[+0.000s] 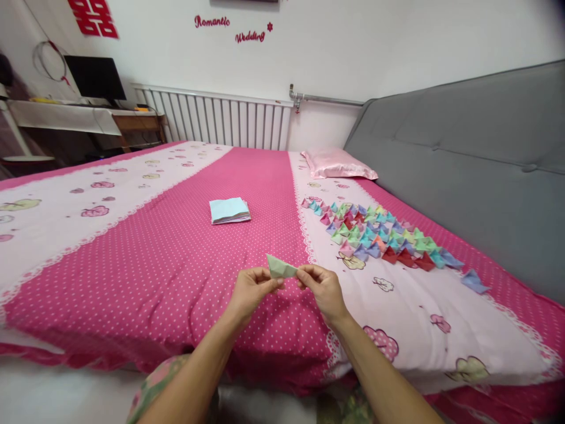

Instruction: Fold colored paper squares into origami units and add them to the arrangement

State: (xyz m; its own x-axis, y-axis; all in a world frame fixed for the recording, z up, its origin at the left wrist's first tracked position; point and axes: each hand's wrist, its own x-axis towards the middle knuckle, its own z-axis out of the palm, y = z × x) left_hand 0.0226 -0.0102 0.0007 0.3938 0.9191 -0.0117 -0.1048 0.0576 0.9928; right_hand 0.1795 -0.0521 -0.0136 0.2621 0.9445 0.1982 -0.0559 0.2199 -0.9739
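Both my hands hold one small pale green folded paper piece (281, 268) above the near edge of the bed. My left hand (251, 290) pinches its left end and my right hand (323, 287) pinches its right end, fingers closed on it. To the right, on the white strip of the bedspread, lies a spread of several folded paper pieces (378, 232) in green, blue, pink and red. One blue folded piece (474, 281) lies apart at the far right. A stack of square paper sheets (229, 210), light blue on top, rests on the pink dotted middle of the bed.
The bed (159, 259) has a pink dotted cover with white flowered strips. A pink pillow (338, 164) lies by the grey padded headboard (463, 153). A white radiator (220, 118) runs along the far wall, and a desk with a dark monitor (95, 76) stands at the back left.
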